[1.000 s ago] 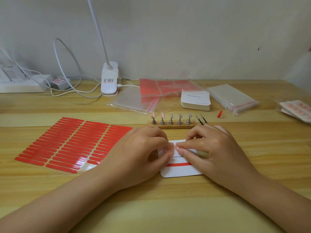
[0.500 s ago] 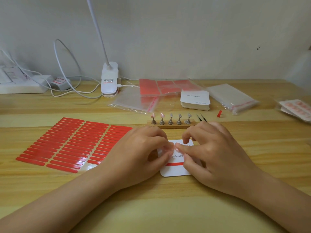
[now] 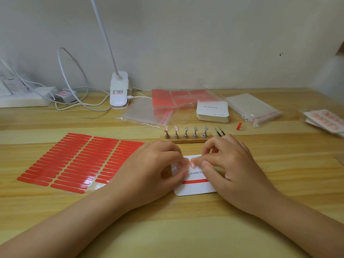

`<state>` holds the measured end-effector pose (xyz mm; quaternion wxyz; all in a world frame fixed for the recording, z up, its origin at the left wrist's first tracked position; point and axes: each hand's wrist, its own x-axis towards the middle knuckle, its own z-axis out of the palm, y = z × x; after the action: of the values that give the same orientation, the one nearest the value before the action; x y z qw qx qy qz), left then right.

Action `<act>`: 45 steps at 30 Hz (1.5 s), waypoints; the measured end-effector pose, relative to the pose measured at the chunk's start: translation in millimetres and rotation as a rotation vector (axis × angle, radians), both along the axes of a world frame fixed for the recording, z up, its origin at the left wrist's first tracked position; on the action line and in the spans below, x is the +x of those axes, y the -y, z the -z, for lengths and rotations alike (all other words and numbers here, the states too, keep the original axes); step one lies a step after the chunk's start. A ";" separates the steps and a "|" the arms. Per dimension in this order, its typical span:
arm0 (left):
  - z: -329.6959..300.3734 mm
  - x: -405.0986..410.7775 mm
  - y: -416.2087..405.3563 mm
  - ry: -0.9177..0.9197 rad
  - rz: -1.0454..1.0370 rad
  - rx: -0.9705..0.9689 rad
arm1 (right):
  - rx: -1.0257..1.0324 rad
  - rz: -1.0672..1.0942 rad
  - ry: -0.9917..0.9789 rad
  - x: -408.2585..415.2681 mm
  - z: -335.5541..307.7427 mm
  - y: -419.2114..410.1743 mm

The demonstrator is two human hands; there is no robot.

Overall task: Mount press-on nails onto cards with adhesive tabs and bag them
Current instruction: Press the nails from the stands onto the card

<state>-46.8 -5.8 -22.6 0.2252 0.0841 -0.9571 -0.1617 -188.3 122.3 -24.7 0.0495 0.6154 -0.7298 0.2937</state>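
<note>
Two hands (image 3: 149, 170) (image 3: 234, 168), glossy white card (image 3: 195, 189)

Nail stand (image 3: 186, 136) and tweezers (image 3: 219, 131) obstruct passage just behind the card (image 3: 195, 189); tab sheet (image 3: 78, 161) occupies the left; bare table (image 3: 186, 229) in front.

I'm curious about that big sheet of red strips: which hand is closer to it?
Left. The left hand lies at the red strip sheet's right edge, overlapping it; the right hand sits farther right, beyond the white card.
</note>
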 end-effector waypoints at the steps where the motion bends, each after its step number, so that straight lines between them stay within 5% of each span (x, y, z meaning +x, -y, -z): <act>1: -0.3 0.0 0.0 0.003 -0.002 -0.003 | -0.001 -0.001 0.005 -0.1 0.0 0.1; 19: -12.1 0.1 3.2 0.065 0.024 0.088 | 0.047 -0.007 -0.024 0.4 -2.1 1.0; 33: -42.1 0.0 34.5 -0.115 -0.134 0.345 | 0.065 -0.065 -0.061 4.9 -3.9 -2.6; 45: -16.4 -40.5 41.8 0.023 -0.202 0.433 | 0.082 -0.057 -0.088 4.3 -5.1 0.0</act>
<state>-87.3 -47.6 -6.2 0.2059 0.2276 -0.8893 -0.3389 -183.9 122.3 -19.6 0.0476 0.6496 -0.7206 0.2375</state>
